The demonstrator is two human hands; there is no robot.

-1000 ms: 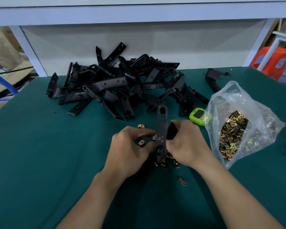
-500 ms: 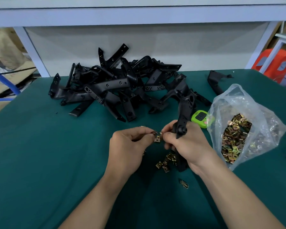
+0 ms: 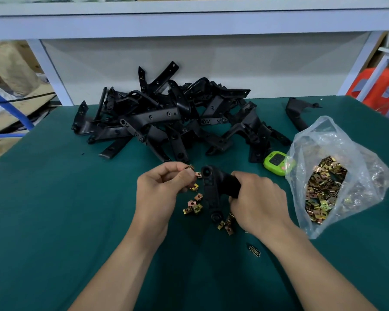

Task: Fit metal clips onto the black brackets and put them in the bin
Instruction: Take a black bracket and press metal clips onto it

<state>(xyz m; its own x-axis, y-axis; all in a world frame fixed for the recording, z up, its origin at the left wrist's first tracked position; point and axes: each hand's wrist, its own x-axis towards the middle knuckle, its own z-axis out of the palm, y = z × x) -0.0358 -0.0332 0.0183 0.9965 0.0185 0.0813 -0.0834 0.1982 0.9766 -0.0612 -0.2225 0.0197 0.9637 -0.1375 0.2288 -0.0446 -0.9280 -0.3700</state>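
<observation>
My right hand [image 3: 257, 204] grips one black bracket [image 3: 211, 194] by its thick arm, its long arm pointing down toward the table. My left hand [image 3: 161, 189] pinches a brass metal clip [image 3: 190, 168] between thumb and forefinger, just left of the bracket's upper end. Another clip [image 3: 198, 175] shows right beside that end. Several loose clips [image 3: 193, 206] lie on the green table [image 3: 54, 209] below my hands. A large pile of black brackets [image 3: 166, 122] sits at the back of the table. No bin is in view.
A clear plastic bag of clips [image 3: 323, 189] lies open at the right. A small green timer [image 3: 276, 162] sits beside it. One lone black bracket [image 3: 296, 113] lies at the back right. A small dark clip [image 3: 254, 251] lies near my right forearm.
My right hand has turned the bracket from upright near the timer to pointing down between my hands. My left hand has lifted its clip slightly toward the bracket's upper end.
</observation>
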